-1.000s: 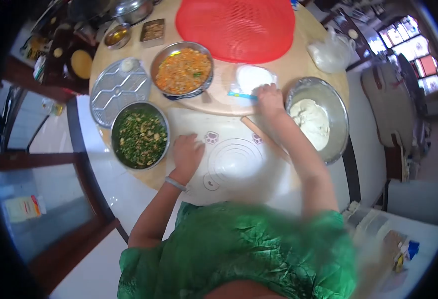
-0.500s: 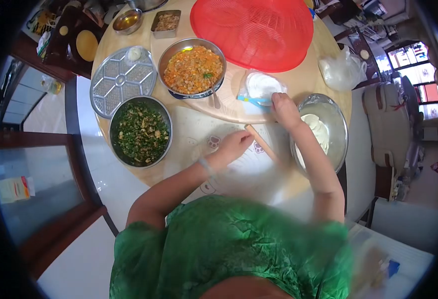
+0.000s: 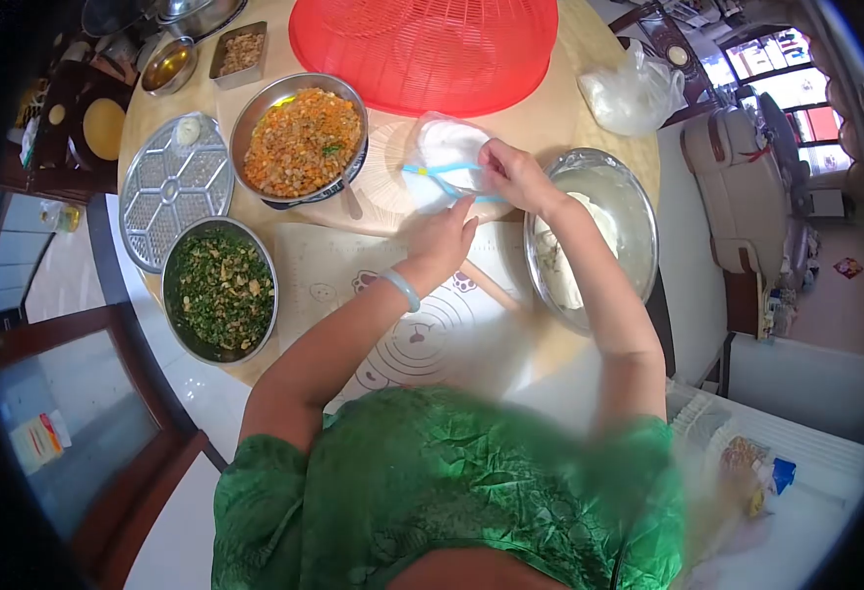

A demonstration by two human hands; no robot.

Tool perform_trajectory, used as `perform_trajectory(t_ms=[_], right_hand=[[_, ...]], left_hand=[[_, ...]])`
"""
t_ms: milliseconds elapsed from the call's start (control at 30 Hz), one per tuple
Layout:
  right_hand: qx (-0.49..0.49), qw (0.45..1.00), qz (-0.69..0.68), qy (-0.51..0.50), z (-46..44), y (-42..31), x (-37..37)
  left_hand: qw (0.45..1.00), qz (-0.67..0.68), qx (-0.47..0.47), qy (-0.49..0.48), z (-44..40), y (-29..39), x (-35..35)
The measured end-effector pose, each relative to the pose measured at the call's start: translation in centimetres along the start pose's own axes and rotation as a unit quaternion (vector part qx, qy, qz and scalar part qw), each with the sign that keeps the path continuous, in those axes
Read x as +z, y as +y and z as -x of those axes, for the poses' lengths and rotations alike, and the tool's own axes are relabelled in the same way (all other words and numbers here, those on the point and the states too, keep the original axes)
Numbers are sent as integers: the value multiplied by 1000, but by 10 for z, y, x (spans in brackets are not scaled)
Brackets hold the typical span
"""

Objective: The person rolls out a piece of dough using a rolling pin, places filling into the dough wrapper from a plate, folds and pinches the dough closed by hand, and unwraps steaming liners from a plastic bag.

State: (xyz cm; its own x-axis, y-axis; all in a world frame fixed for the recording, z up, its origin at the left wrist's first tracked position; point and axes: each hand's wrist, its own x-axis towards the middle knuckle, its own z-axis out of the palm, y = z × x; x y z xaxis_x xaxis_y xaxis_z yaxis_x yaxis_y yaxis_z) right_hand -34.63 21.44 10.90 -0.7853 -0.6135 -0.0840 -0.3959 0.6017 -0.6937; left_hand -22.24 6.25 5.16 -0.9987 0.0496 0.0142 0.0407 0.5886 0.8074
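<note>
A clear zip bag (image 3: 448,141) with white powder in it lies at the far side of the mat, its blue-edged mouth towards me. My right hand (image 3: 516,179) pinches the right end of that mouth. My left hand (image 3: 438,241), a pale bangle on its wrist, has thumb and fingertips at the near edge of the mouth, where the two blue strips stand apart. Beneath and right of the left hand a wooden rolling pin (image 3: 492,286) rests on the patterned mat (image 3: 417,334). Under my right forearm sits a steel bowl (image 3: 638,202) with pale dough (image 3: 562,270).
To the left stand a bowl of chopped greens (image 3: 220,290), a pan of orange filling (image 3: 304,147) with a spoon handle, and a metal steamer rack (image 3: 147,211). A red mesh cover (image 3: 432,49) lies behind, a tied plastic bag (image 3: 633,93) at the back right.
My left hand has come off the rolling pin and moved up to the zip bag's mouth. The blue strips have parted. The view has shifted, so the table appears further left.
</note>
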Motion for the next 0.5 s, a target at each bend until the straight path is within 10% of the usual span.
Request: perform_trajectory(t_ms=[267, 400, 500], right_hand=[[-87, 993, 25, 71, -17, -2, 0], [52, 992, -100, 51, -17, -14, 4], [-58, 995, 16, 74, -18, -5, 11]], left_hand=[[991, 75, -4, 106, -32, 2, -1], [997, -67, -5, 24, -59, 13, 3], [979, -205, -12, -21, -78, 6, 13]])
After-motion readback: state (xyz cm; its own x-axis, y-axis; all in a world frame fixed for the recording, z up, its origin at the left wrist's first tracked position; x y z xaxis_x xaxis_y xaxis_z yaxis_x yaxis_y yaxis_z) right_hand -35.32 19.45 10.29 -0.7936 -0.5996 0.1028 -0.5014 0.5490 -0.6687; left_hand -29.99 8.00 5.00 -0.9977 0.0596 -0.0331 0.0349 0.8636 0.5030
